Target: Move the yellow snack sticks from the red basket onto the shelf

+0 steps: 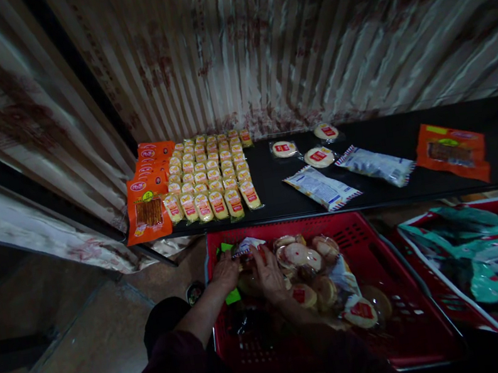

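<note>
Both my hands are down in a red plastic basket (385,316) below a black shelf (388,195). My left hand (225,271) rests near the basket's far left corner, fingers curled over small packets I cannot make out, beside a green wrapper (232,295). My right hand (268,274) lies next to it, fingers bent down onto the pile, just left of several round wrapped cakes (298,254) with red labels. A white packet (245,245) sits just beyond my fingertips.
On the shelf lie rows of small yellow snack packs (210,180), a stack of orange packets (150,206), round cakes (319,157), two white bags (323,187), and an orange packet (452,151). A second red basket (488,274) with teal bags stands on the right. Corrugated wall behind.
</note>
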`<state>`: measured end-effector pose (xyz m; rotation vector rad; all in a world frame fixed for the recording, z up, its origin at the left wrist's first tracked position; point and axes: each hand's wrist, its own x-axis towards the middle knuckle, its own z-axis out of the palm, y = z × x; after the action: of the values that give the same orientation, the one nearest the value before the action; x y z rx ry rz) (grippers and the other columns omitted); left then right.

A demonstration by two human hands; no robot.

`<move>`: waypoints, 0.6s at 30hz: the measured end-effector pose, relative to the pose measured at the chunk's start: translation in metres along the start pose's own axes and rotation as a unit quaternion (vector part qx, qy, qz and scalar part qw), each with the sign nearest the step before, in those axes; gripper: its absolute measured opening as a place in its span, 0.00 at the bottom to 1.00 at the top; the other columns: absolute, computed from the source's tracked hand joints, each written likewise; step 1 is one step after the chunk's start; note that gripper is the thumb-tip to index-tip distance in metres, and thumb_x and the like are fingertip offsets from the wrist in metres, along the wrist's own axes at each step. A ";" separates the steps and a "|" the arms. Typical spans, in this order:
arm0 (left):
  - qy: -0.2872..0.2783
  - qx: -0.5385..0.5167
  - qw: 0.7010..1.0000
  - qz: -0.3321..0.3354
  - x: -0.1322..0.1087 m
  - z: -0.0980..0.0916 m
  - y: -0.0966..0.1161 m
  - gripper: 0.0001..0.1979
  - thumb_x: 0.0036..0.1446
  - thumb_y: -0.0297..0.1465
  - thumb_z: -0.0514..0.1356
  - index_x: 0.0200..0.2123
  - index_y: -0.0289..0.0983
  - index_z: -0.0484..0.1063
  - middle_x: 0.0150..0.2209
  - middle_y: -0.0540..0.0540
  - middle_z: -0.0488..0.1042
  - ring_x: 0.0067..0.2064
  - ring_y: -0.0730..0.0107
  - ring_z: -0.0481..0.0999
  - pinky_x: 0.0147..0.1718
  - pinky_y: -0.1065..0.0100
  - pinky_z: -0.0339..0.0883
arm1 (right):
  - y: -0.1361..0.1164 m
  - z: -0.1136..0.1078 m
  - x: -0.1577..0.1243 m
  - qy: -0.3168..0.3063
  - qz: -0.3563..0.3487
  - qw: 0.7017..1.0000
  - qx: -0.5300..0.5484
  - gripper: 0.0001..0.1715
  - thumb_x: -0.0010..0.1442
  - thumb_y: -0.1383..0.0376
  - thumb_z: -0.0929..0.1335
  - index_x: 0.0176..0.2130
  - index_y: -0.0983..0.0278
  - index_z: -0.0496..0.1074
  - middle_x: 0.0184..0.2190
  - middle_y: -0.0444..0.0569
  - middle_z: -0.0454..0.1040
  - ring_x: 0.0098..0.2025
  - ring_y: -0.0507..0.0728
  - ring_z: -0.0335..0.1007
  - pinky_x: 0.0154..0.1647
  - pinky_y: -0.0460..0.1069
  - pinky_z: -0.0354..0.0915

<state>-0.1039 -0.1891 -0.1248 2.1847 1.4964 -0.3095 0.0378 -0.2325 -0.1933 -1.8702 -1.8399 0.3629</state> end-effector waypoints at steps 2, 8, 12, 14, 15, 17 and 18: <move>0.005 -0.020 1.000 -0.012 0.002 -0.002 -0.001 0.20 0.59 0.30 0.52 0.53 0.36 0.71 0.55 0.35 0.65 0.55 0.54 0.68 0.53 0.59 0.65 | -0.002 0.003 -0.006 0.019 0.016 1.000 0.014 0.33 0.59 0.69 0.59 0.63 0.65 0.56 0.57 0.63 0.63 0.58 0.67 0.62 0.53 0.62 0.67; 0.030 -0.109 0.993 -0.018 0.003 -0.007 -0.006 0.19 0.57 0.36 0.55 0.51 0.44 0.72 0.51 0.42 0.69 0.48 0.60 0.73 0.50 0.62 0.67 | -0.001 0.011 -0.010 -0.005 -0.026 0.995 0.096 0.37 0.56 0.70 0.60 0.64 0.69 0.51 0.53 0.60 0.70 0.56 0.62 0.66 0.57 0.60 0.65; -0.009 -0.130 0.991 -0.032 0.008 -0.007 -0.009 0.16 0.56 0.34 0.55 0.47 0.41 0.74 0.48 0.42 0.73 0.48 0.60 0.74 0.48 0.62 0.67 | 0.005 0.014 -0.005 -0.078 -0.016 0.989 0.125 0.35 0.52 0.71 0.62 0.60 0.68 0.60 0.50 0.57 0.74 0.52 0.59 0.71 0.54 0.55 0.68; -0.024 -0.128 0.991 -0.029 0.012 -0.005 -0.009 0.14 0.57 0.30 0.54 0.44 0.39 0.75 0.47 0.42 0.74 0.50 0.60 0.73 0.49 0.63 0.66 | 0.007 0.015 -0.002 -0.106 -0.046 0.987 0.111 0.35 0.49 0.72 0.63 0.58 0.68 0.63 0.52 0.57 0.73 0.55 0.60 0.69 0.56 0.55 0.65; -0.023 -0.129 0.991 -0.025 0.014 -0.005 -0.009 0.13 0.57 0.29 0.53 0.42 0.38 0.75 0.47 0.42 0.75 0.50 0.61 0.73 0.49 0.64 0.65 | 0.008 0.016 0.000 -0.119 -0.063 0.985 0.105 0.36 0.48 0.72 0.64 0.57 0.68 0.64 0.53 0.57 0.72 0.56 0.60 0.68 0.58 0.55 0.64; -0.013 -0.137 0.990 -0.023 0.017 -0.004 -0.009 0.13 0.58 0.27 0.51 0.41 0.38 0.75 0.48 0.43 0.75 0.51 0.63 0.73 0.50 0.66 0.65 | 0.009 0.018 0.003 -0.136 -0.081 0.983 0.096 0.36 0.47 0.73 0.64 0.57 0.69 0.66 0.53 0.57 0.73 0.56 0.61 0.68 0.58 0.55 0.63; -0.010 -0.143 0.989 -0.026 0.018 -0.004 -0.010 0.13 0.58 0.26 0.51 0.40 0.38 0.75 0.48 0.43 0.75 0.50 0.63 0.73 0.49 0.66 0.65 | 0.009 0.019 0.005 -0.138 -0.081 0.983 0.090 0.34 0.47 0.73 0.64 0.56 0.69 0.67 0.52 0.57 0.74 0.55 0.61 0.69 0.57 0.55 0.64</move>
<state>-0.1064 -0.1698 -0.1320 1.9146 1.4876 -0.1234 0.0358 -0.2244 -0.2129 -1.5999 -2.0451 0.7362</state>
